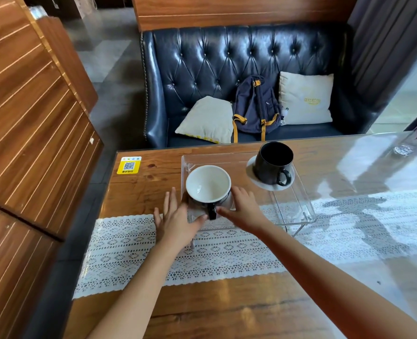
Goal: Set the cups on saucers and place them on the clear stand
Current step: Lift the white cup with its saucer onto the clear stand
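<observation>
The black mug with the white inside (208, 184) sits on its white saucer (230, 204) at the near left of the clear acrylic stand (300, 206), and the all-black mug (273, 162) is already on its own white saucer (252, 165) at the stand's far right. The left hand (175, 221) and right hand (244, 211) flank the near saucer, fingers (170, 201) spread, thumbs at its front edge; whether they grip it I cannot tell. Both sets look placed on the wooden bench (227, 309), so only letting go seems left.

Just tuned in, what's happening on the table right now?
A person is setting cups on saucers on a clear stand. Both hands, left and right, flank the white-lined cup on its saucer at the stand's near left. The black cup already sits on its saucer at the far right.
</observation>
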The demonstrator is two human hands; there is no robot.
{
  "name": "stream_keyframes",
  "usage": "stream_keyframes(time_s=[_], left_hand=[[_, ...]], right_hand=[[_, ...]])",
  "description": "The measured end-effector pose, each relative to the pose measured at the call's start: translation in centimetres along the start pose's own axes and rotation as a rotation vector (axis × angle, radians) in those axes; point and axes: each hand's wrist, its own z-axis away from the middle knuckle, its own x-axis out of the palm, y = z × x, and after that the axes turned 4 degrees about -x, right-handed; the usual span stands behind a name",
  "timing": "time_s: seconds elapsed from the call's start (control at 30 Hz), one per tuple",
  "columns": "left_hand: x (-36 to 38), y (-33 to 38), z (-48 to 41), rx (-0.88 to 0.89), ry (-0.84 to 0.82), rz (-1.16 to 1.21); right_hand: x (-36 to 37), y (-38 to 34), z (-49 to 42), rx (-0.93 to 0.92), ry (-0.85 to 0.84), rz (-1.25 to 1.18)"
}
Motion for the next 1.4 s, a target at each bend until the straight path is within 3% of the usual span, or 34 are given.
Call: stream_keyframes(time_s=[0.13,0.23,0.4,0.47,0.67,1.4], left_hand=[[-0.6,0.9,-2.2,-0.034,-0.034,-0.012],[-1.0,1.6,-3.8,-0.061,-0.06,-0.019],[-1.1,2.5,-5.7,-0.099,-0.101,0.012],[-1.2,2.7,-6.1,-0.11,-0.11,0.028],[-0.8,2.5,-6.3,-0.106,-0.073,0.089],[-0.5,1.8,-6.7,-0.159,-0.158,0.285]], right_hand=[[0.2,0.0,-1.8,0.033,0.019,0.069],[0.2,-0.2,-3.1,0.026,0.058,-0.064],[0.1,-0.5,-5.0,-0.083,0.225,-0.061],[0.1,-0.6,-5.5,-0.13,0.259,-0.169],[0.7,-0.6,-6.4,-0.118,0.241,-0.374],[1.5,-1.1,-6.0,-0.075,0.323,-0.37]])
